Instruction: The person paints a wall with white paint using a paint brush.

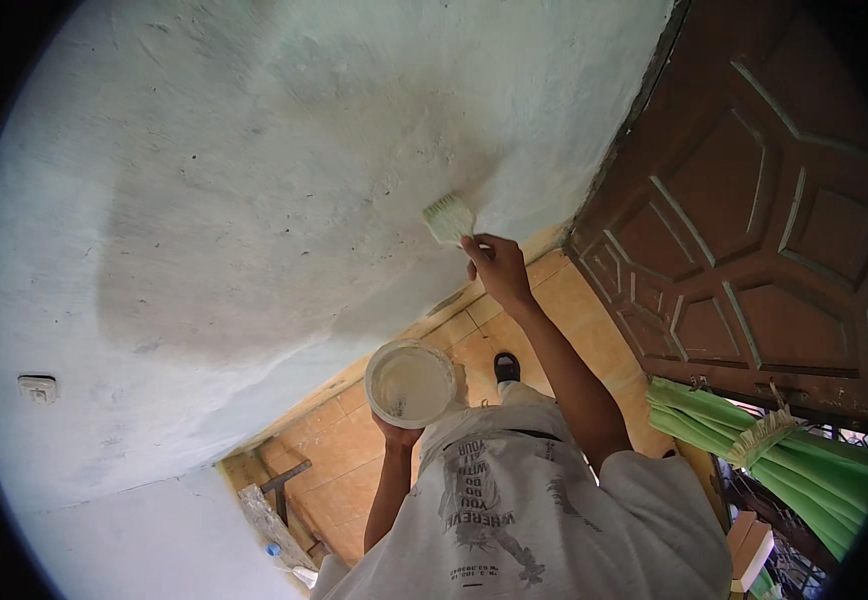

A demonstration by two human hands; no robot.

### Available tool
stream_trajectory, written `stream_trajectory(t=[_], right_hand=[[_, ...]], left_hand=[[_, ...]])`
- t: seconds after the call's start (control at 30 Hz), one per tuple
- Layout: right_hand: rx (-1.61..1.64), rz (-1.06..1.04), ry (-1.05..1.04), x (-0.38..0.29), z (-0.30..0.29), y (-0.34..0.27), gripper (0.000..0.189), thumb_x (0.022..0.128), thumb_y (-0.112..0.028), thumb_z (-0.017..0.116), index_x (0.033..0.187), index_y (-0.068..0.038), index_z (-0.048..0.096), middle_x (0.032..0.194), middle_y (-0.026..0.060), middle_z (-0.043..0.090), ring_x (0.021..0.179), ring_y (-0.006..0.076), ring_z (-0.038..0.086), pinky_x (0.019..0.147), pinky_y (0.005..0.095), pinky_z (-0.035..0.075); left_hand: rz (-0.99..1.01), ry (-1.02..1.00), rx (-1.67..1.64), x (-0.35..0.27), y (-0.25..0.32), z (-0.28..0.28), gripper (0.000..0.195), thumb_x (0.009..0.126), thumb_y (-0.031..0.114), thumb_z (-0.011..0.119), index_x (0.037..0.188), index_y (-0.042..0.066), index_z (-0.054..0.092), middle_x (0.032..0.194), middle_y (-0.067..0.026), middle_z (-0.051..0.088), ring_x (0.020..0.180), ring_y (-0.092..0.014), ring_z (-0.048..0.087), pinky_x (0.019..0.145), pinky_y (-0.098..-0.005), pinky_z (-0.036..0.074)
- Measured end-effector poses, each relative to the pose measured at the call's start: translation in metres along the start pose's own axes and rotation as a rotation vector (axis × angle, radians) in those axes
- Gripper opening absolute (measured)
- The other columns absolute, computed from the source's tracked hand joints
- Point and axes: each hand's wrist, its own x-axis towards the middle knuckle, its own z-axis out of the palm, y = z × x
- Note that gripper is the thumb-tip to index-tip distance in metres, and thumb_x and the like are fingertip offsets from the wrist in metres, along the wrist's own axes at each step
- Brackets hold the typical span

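My right hand [500, 271] grips a wide flat paintbrush [450, 219] by its handle. The bristles are whitish and lie at or very near the plastered wall [269, 187], whose middle has a large darker, damp-looking patch. Down at waist height, my left hand [399, 433] holds a round white bucket [410, 384] from beneath and its near side. Pale whitish liquid shows inside the bucket. Most of the left fingers are hidden under it.
A brown panelled wooden door [734, 225] stands to the right, above a green curtain [801, 465]. Orange floor tiles [336, 442] run along the wall's foot. A wooden bench or frame [272, 521] is at lower left, and a wall switch [37, 388] sits at far left.
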Motion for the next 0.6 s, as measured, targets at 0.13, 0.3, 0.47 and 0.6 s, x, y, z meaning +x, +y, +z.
stream_trajectory(t=[0.13, 0.3, 0.47, 0.6], right_hand=[[0.181, -0.178, -0.055, -0.016, 0.003, -0.071, 0.036, 0.103, -0.032, 0.065, 0.1, 0.003, 0.071, 0.057, 0.0009, 0.06, 0.05, 0.0064, 0.052, 0.051, 0.0262, 0.039], [0.193, -0.172, -0.019, -0.005, 0.013, -0.032, 0.036, 0.104, -0.033, 0.064, 0.1, 0.002, 0.07, 0.059, -0.0009, 0.059, 0.05, 0.0053, 0.049, 0.05, 0.0248, 0.037], [-0.018, 0.17, -0.01, 0.003, 0.006, 0.059, 0.041, 0.101, -0.039, 0.065, 0.094, 0.001, 0.073, 0.056, 0.0043, 0.062, 0.049, 0.0115, 0.057, 0.054, 0.0304, 0.045], [-0.055, 0.211, 0.022, 0.001, 0.008, 0.039, 0.041, 0.102, -0.036, 0.064, 0.091, 0.002, 0.074, 0.056, 0.0058, 0.063, 0.049, 0.0133, 0.058, 0.054, 0.0319, 0.046]], left_hand=[[-0.025, -0.073, -0.105, 0.007, 0.006, -0.023, 0.079, 0.098, 0.069, 0.044, 0.157, 0.017, 0.038, 0.162, -0.0146, 0.038, 0.147, -0.042, 0.037, 0.114, -0.0706, 0.036], [0.019, -0.078, 0.033, 0.013, 0.004, -0.018, 0.08, 0.097, 0.072, 0.044, 0.157, 0.019, 0.038, 0.159, -0.0149, 0.041, 0.144, -0.046, 0.04, 0.106, -0.0789, 0.037], [-0.001, -0.036, -0.106, 0.016, 0.003, -0.005, 0.082, 0.095, 0.073, 0.046, 0.156, 0.019, 0.038, 0.158, -0.0158, 0.04, 0.142, -0.047, 0.04, 0.101, -0.0826, 0.037], [0.03, -0.089, 0.007, 0.016, 0.005, -0.016, 0.082, 0.095, 0.071, 0.049, 0.157, 0.019, 0.038, 0.159, -0.0183, 0.039, 0.141, -0.047, 0.042, 0.099, -0.0805, 0.041]])
